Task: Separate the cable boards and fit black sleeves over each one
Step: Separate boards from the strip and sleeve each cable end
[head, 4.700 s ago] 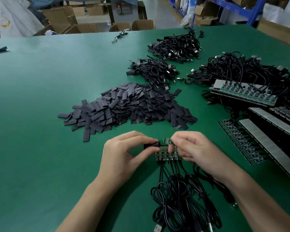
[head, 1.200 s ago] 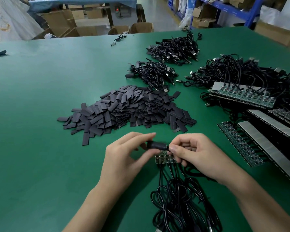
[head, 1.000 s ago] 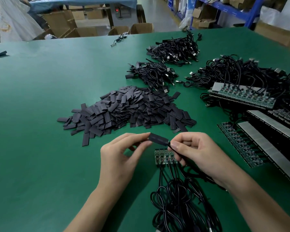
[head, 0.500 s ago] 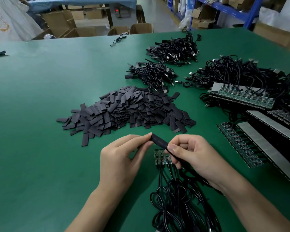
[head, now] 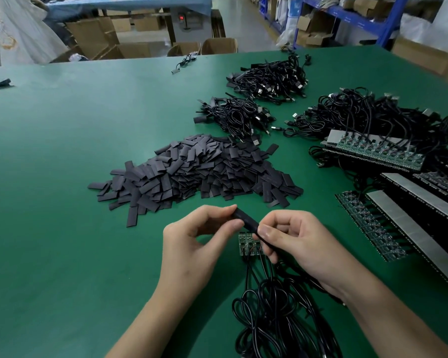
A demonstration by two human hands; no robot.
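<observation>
Two bare hands work a black sleeve (head: 245,220) just above a green desk (head: 75,228). The left hand (head: 199,244) pinches the sleeve's far end btw thumb & forefinger, its other fingers loosely curled behind. The right hand (head: 303,244) pinches the near end the same way, remaining fingers curled toward the palm. The sleeve is tilted, high at the left & dropping toward the right hand, where a thin black lead runs on beneath the fingers. Whether a board sits inside it can't be told.

Directly below the hands a short strip of green cable boards (head: 248,245) lies flat on the desk. Its leads trail toward the camera into a loose coil of black cables (head: 277,313) btw the forearms.

Beyond the hands, ctr frame, a broad pile of flat black sleeves (head: 197,171) is spread over the desk. Behind it lie a near bundle of USB cables (head: 237,117) & a far bundle (head: 269,78). At right, a larger cable tangle (head: 373,115) rests w/ long board panels (head: 373,151) laid in rows toward the desk edge. Bkgd: cardboard boxes (head: 130,49) & blue shelving (head: 360,19).
</observation>
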